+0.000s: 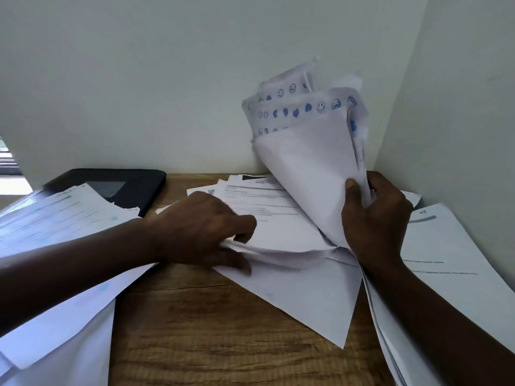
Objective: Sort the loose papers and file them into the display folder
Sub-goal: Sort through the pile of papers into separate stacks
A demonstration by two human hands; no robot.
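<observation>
The loose papers lie in three heaps on a wood-grain worktop (223, 330) set into a corner of pale wall (139, 79). The left hand (206, 229) reaches in over the left pile (55, 224) and pinches the near edge of the middle pile (278, 218), thumb on the top printed sheet and fingers curled under several sheets, lifting that edge a little off the wood. The right hand (373, 218) grips a raised sheaf (303, 151) by its lower end, thumb pressed on the blank front page and fingers wrapped behind, so the sheaf stands nearly upright and fans out toward the back wall (its rear pages carry rows of blue smiley faces and blots). The two hands are apart, each clamped on its own paper, with the middle pile spread between them. A single blank sheet (306, 296) sticks out from under the middle pile, its corner pointing toward the near edge of the worktop. The right pile (446, 246) lies under the right forearm, hard against the side wall. The display folder (133, 185), black and closed, lies flat at the back left, its near corner covered by the left pile.
</observation>
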